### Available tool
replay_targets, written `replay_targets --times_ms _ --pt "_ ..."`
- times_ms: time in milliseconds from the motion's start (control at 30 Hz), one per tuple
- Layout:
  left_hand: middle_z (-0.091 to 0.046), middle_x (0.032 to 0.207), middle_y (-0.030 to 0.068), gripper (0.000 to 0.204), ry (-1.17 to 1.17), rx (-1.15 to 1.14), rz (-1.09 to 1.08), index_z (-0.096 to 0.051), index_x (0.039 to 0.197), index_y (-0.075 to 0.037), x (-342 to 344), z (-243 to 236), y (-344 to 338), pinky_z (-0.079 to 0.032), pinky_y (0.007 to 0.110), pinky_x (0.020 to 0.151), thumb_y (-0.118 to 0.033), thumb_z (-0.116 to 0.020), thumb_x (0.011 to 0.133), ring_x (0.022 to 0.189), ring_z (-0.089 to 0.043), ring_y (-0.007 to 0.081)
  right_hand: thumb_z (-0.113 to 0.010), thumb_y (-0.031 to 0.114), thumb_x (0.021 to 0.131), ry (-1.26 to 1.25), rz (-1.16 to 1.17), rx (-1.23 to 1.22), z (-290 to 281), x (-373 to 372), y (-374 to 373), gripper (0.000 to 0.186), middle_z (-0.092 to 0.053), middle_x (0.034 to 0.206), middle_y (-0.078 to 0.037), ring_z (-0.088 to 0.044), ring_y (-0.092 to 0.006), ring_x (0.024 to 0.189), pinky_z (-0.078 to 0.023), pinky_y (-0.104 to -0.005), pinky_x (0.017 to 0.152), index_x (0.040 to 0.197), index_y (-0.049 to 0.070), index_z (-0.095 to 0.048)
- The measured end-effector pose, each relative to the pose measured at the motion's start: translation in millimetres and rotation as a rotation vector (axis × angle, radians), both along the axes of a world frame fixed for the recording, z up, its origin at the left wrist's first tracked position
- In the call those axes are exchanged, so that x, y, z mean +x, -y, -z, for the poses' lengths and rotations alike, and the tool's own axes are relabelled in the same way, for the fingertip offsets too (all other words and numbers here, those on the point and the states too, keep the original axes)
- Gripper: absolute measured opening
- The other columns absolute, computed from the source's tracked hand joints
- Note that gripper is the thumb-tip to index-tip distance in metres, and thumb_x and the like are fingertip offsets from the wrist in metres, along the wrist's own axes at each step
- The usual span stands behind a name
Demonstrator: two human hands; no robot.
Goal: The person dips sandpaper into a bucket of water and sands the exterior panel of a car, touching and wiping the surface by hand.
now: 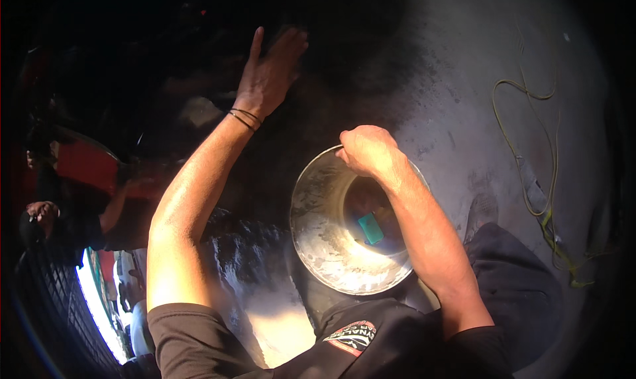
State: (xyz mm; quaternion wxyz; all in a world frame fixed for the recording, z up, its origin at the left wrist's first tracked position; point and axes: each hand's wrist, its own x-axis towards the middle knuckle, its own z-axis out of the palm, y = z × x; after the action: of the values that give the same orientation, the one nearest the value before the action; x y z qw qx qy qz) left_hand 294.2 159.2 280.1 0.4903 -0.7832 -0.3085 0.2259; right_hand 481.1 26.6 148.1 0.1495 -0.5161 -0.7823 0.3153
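Note:
My right hand (370, 150) is closed around the far rim of a round, light-coloured bucket (319, 241). The bucket is tilted so that I look down into it, and its inner wall is streaked and dirty. A green, block-shaped piece like a sponge (370, 228) lies at its dark bottom; whether liquid is there I cannot tell. Stretched out ahead and to the left, my left hand (271, 71) holds nothing, thumb apart, fingers slightly blurred. It is over or beside a very dark, shiny surface (199, 61); contact cannot be made out.
On the grey ground (457, 107) at the right lies a loose, looped yellowish cord or hose (507, 124). A lighter, sunlit wet patch (278, 319) shows near my body. At the far left are a red panel (89, 163) and what appears to be a person's reflection (50, 213).

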Motion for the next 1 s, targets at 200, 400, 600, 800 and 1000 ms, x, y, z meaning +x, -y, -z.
replay_targets --times_ms 200,400,600,800,1000 --pt "-0.020 0.185 -0.0124 0.080 -0.217 -0.098 -0.122 -0.030 0.177 -0.025 -165 -1 102 -0.002 0.060 0.141 -0.052 -0.059 0.108 0.171 -0.013 0.0106 -0.075 0.033 0.102 0.011 0.019 0.030 -6 -4 4 0.036 -0.079 0.094 -0.027 -0.078 -0.0445 0.098 -0.063 -0.0548 0.088 0.099 -0.002 -0.080" --pt "-0.024 0.185 -0.0107 0.073 -0.167 -0.135 -0.095 -0.033 0.176 -0.021 -95 47 54 -0.001 0.058 0.141 -0.046 -0.056 0.111 0.170 -0.018 0.0096 -0.075 0.041 0.104 0.128 0.020 0.033 -1 -13 3 0.038 -0.083 0.103 -0.019 -0.081 -0.0374 0.103 -0.065 -0.0492 0.090 0.109 0.005 -0.086" --pt "-0.025 0.185 -0.0075 0.071 -0.067 -0.015 -0.137 -0.034 0.176 -0.018 -5 89 -7 0.000 0.060 0.141 -0.038 -0.056 0.111 0.171 -0.018 0.0110 -0.076 0.036 0.101 0.019 0.029 0.114 -8 -7 5 0.038 -0.079 0.094 -0.024 -0.078 -0.0437 0.098 -0.064 -0.0540 0.087 0.100 -0.002 -0.079" --pt "-0.014 0.188 -0.0103 0.081 -0.325 -0.016 -0.048 -0.023 0.179 -0.022 -149 49 64 0.002 0.057 0.142 -0.031 -0.054 0.105 0.173 -0.006 0.0095 -0.075 0.034 0.101 0.036 0.022 0.104 -2 -3 5 0.036 -0.078 0.094 -0.026 -0.077 -0.0450 0.097 -0.063 -0.0553 0.086 0.097 -0.002 -0.077" --pt "-0.029 0.183 -0.0099 0.067 -0.034 -0.159 -0.029 -0.040 0.173 -0.022 -90 45 50 -0.001 0.059 0.142 -0.031 -0.057 0.109 0.169 -0.019 0.0081 -0.075 0.033 0.101 0.063 0.029 0.101 1 -7 6 0.035 -0.078 0.092 -0.026 -0.077 -0.0452 0.098 -0.062 -0.0554 0.087 0.098 -0.002 -0.077"
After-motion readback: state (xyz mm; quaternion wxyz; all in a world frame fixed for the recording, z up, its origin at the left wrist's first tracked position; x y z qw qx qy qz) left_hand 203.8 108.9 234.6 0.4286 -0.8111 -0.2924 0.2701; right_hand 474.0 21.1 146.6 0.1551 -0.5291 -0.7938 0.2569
